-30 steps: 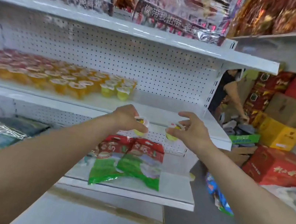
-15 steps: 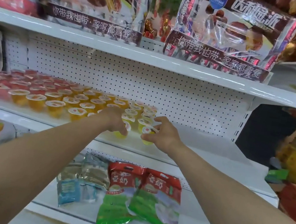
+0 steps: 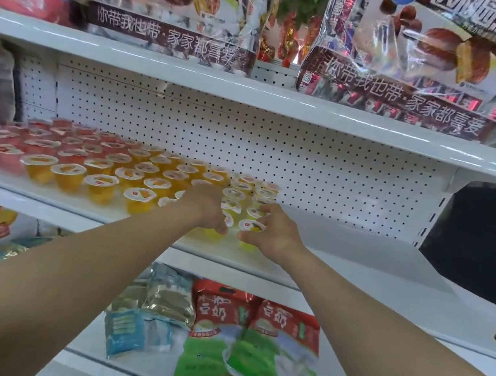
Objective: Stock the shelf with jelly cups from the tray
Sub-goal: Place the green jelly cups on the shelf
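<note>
The shelf [image 3: 358, 260] is plain white. Its back panel [image 3: 307, 171] is white, dotted with an even grid of small dark holes. On the shelf, red jelly cups [image 3: 5, 154] fill its left end, orange jelly cups [image 3: 68, 174] the middle and yellow jelly cups [image 3: 250, 226] the right, all with white, fruit-printed lids. Above the shelf, bags [image 3: 177, 7] are chocolate brown with white lettering. Below the shelf, pouches [image 3: 276, 348] are red over green, and a packet [image 3: 133, 329] is pale blue and silver.

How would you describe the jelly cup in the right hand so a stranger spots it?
On the white middle shelf, rows of jelly cups run from red on the left to yellow. At the block's front right corner, the right hand holds a yellow cup. Unlike the neighbouring cup in the left hand, it has only bare shelf to its right.
</note>
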`<state>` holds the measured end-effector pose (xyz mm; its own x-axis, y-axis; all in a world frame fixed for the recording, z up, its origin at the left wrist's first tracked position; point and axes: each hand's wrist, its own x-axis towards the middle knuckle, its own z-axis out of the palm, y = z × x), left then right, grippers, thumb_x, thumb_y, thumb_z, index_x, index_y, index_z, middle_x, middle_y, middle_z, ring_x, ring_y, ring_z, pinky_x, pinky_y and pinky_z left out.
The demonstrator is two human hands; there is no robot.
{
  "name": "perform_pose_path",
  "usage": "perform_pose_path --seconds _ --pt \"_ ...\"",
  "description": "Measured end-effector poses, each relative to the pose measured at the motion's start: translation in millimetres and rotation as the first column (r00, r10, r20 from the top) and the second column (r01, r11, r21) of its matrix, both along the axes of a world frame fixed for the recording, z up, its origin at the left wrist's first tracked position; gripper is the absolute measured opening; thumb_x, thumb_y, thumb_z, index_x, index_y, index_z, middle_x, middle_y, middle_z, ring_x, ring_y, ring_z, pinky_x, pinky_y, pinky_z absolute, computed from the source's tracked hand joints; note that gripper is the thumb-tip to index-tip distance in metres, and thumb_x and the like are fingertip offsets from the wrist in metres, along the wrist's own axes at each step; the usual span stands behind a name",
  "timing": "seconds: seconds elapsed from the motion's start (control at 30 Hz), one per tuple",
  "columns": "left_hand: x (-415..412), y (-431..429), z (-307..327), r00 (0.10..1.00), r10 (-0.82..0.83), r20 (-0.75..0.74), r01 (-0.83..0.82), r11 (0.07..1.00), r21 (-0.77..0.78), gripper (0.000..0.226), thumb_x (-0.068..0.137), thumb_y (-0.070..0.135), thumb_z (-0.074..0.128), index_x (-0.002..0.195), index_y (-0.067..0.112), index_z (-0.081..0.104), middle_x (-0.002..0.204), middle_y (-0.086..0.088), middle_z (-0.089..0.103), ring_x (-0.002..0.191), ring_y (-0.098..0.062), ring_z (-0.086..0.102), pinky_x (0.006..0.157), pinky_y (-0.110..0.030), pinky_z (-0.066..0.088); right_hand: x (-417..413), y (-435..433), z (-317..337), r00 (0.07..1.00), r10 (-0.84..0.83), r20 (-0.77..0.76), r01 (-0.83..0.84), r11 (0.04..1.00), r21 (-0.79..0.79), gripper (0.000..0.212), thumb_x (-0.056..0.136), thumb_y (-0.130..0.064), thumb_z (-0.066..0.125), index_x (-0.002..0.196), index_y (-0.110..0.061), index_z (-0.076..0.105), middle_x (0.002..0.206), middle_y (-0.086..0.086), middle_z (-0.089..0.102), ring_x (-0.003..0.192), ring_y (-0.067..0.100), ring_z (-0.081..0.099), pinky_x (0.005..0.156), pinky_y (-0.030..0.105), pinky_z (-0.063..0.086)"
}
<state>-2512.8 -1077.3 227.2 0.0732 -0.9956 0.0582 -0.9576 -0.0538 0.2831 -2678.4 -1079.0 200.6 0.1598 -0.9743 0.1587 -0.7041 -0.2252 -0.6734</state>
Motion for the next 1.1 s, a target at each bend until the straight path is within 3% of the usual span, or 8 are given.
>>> perform_pose_path --seconds 0.33,0.47,0.57,0.7,0.83,0.97,1.1 --pt "-29.2 30.9 26.2 0.999 0.024 -0.021 -0.025 0.998 -0.063 0.076 0.079 0.041 0.078 0.138 0.009 0.042 0.138 -0.008 0.051 0.123 -0.029 0.052 0.095 -0.037 0.047 -37.5 34.6 28.7 0.988 -0.024 -0.151 0.007 0.994 -0.112 0.077 0.08 -0.042 0.077 0.142 -0.017 0.04 0.138 0.005 0.052 0.125 0.024 0.05 0.099 0.035 0.044" --pt "-57.8 56.9 40.2 0.999 -0.011 -0.051 0.003 0.988 -0.156 0.065 0.085 0.038 0.069 0.136 0.008 0.042 0.131 -0.01 0.053 0.112 -0.028 0.054 0.078 -0.034 0.044 -72.9 59.4 48.7 0.973 -0.115 -0.2 0.07 0.973 -0.218 0.068 0.084 -0.046 0.072 0.141 -0.018 0.044 0.137 0.007 0.053 0.126 0.024 0.049 0.096 0.032 0.041" --pt "-82.7 75.1 46.6 0.993 -0.051 -0.106 0.028 0.977 -0.211 0.059 0.087 0.044 0.064 0.129 0.008 0.044 0.127 -0.012 0.053 0.102 -0.027 0.052 0.073 -0.033 0.041 -104.0 81.0 61.2 0.962 -0.17 -0.216 0.106 0.954 -0.28 0.065 0.088 -0.052 0.064 0.14 -0.018 0.045 0.138 0.007 0.052 0.129 0.026 0.046 0.1 0.035 0.041" --pt "-122.6 100.4 49.2 0.982 -0.102 -0.161 0.055 0.961 -0.271 0.061 0.09 0.053 0.057 0.13 0.009 0.046 0.131 -0.013 0.052 0.117 -0.032 0.052 0.083 -0.034 0.044 -148.9 111.7 72.3 0.943 -0.244 -0.227 0.163 0.932 -0.324 0.059 0.094 -0.054 0.053 0.14 -0.018 0.047 0.138 0.009 0.052 0.129 0.028 0.044 0.098 0.036 0.041" --pt "-167.6 127.7 44.3 0.969 -0.15 -0.195 0.089 0.953 -0.291 0.063 0.091 0.057 0.053 0.132 0.01 0.045 0.133 -0.012 0.05 0.12 -0.032 0.051 0.092 -0.04 0.046 -195.7 147.5 73.6 0.913 -0.312 -0.261 0.205 0.907 -0.368 0.058 0.097 -0.054 0.046 0.14 -0.015 0.047 0.139 0.011 0.052 0.129 0.031 0.044 0.098 0.038 0.041" --pt "-212.3 151.2 28.5 0.967 -0.194 -0.167 0.143 0.95 -0.277 0.064 0.093 0.059 0.047 0.135 0.011 0.045 0.135 -0.011 0.049 0.123 -0.032 0.049 0.093 -0.039 0.044 -241.6 181.6 60.4 0.895 -0.365 -0.256 0.262 0.895 -0.36 0.058 0.096 -0.054 0.047 0.138 -0.013 0.05 0.135 0.012 0.055 0.125 0.032 0.048 0.098 0.04 0.044" --pt "-251.4 171.5 1.3 0.946 -0.246 -0.211 0.196 0.953 -0.231 0.063 0.094 0.054 0.049 0.139 0.01 0.042 0.138 -0.013 0.046 0.125 -0.033 0.046 0.097 -0.041 0.044 -281.5 208.5 29.8 0.869 -0.42 -0.262 0.333 0.888 -0.318 0.055 0.095 -0.053 0.05 0.133 -0.013 0.052 0.128 0.011 0.059 0.117 0.031 0.052 0.088 0.037 0.046"
